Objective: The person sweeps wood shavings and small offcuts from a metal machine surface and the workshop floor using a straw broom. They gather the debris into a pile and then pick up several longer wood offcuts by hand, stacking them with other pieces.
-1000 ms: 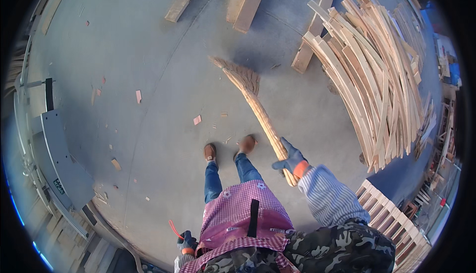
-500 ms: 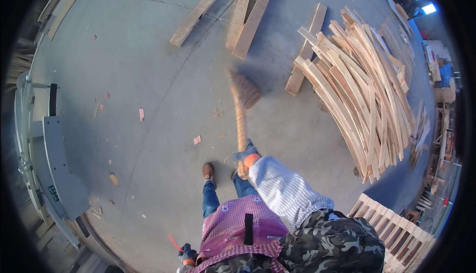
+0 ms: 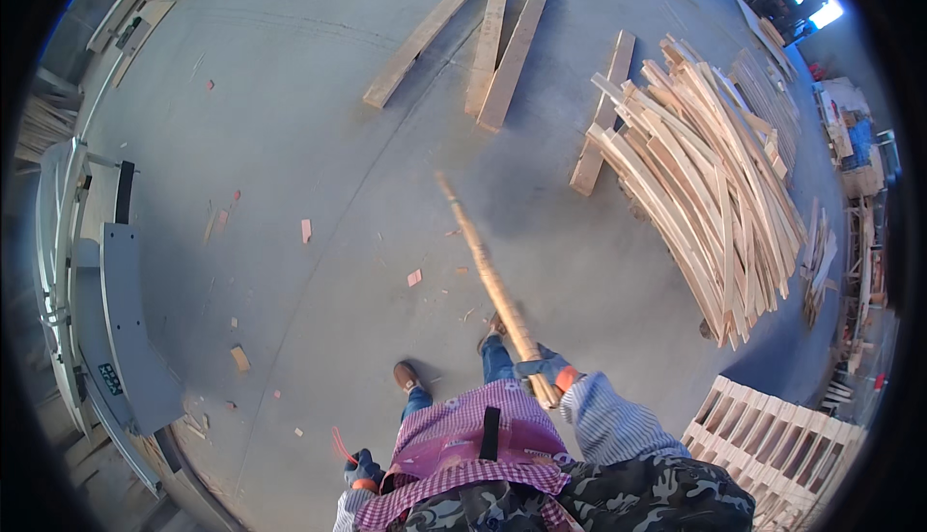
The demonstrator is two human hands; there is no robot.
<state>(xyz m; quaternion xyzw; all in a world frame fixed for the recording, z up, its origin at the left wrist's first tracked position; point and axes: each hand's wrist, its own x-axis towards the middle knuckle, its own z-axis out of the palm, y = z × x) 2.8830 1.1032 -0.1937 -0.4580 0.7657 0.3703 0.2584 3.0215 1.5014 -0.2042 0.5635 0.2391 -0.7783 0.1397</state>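
My right hand (image 3: 547,366), in a dark work glove with an orange cuff, is wrapped round the light wooden handle of a broom (image 3: 492,281). The handle slants away from me to the upper left above the floor; its far end is blurred, and the brush head cannot be made out. Low beside my apron, my gloved left hand (image 3: 362,470) is closed on a thin red cord (image 3: 342,445), a loop of which sticks out above the fingers. Small reddish and wooden scraps (image 3: 414,277) lie on the floor left of the broom.
To the right lies a large heap of thin wooden strips (image 3: 705,184), with a slatted wooden stack (image 3: 772,445) nearer me. Several thick planks (image 3: 512,59) rest on the floor ahead. A grey metal machine (image 3: 126,329) stands along the left side.
The broom handle has swung, its grip end moving right and nearer me. Its dark fan-shaped head, seen before, no longer shows. The view has shifted slightly; my left hand still holds the red cord.
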